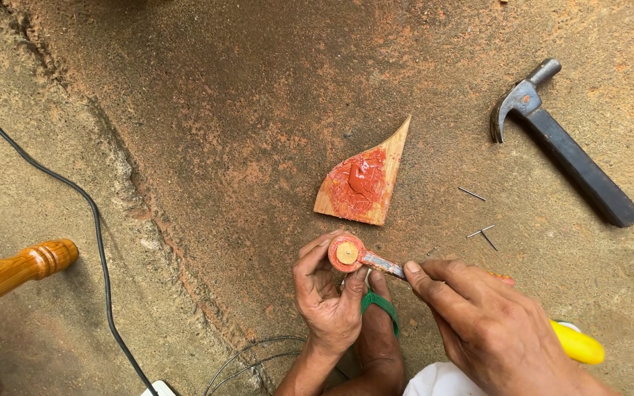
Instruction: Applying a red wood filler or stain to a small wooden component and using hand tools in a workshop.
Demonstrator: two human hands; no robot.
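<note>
Round wooden disc [346, 254] (rim coated red), pinched in left hand [328, 297] fingertips above the floor [185, 110], right hand [489, 326] gripping a paste-smeared blade [384, 265] touching it.

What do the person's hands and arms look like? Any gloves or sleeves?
No gloves and no sleeves. The left hand and right hand are bare, and the forearms that show are bare too. No rings or watch can be seen. The fingers look dusty, with short nails.
</note>
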